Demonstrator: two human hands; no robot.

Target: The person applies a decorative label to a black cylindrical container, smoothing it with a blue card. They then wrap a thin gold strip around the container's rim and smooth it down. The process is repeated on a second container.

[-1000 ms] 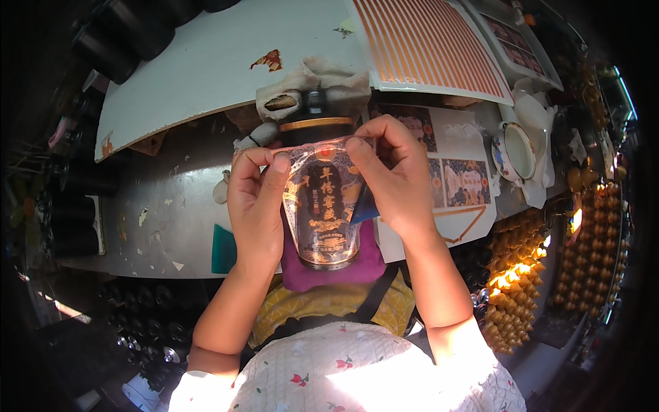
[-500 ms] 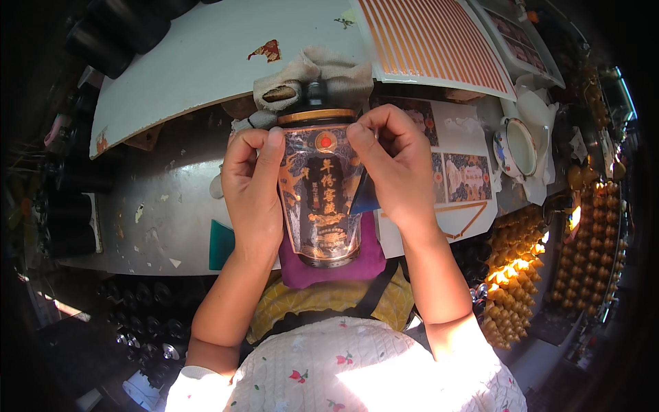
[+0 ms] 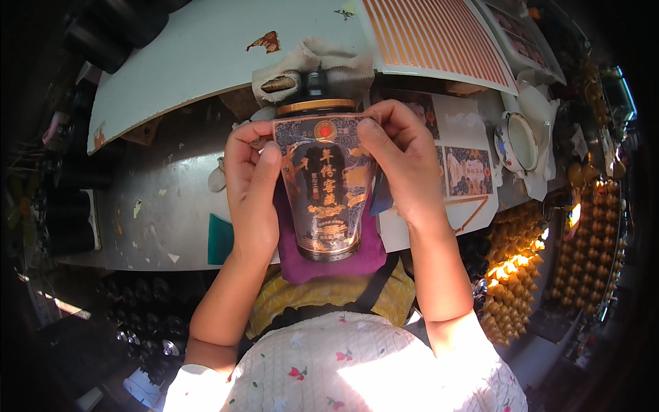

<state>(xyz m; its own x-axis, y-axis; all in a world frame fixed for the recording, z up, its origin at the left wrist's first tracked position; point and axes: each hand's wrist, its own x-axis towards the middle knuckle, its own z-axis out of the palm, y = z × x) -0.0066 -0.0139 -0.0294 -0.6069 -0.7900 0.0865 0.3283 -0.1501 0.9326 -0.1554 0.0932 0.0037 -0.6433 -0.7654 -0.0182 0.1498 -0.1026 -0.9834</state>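
Observation:
A dark bottle with a gold band near its shoulder lies in front of me, its neck pointing away. Over its side is a thin decal, dark with gold and copper patterns and a red-centred round emblem at the top. My left hand has its fingers closed at the decal's upper left corner. At the upper right corner, my right hand pinches it, thumb on the front. The decal's upper corners stand out past the bottle's sides. Under the bottle is a purple cloth.
A whitish rag lies behind the bottle's neck. A raised white board spans the far side, with a copper-striped sheet at its right. Decal sheets and an enamel bowl are on the right; gold pieces stand below.
My hands have moved slightly apart. The decal's upper corners have spread outward from the bottle, so the sheet looks wider and flatter at the top.

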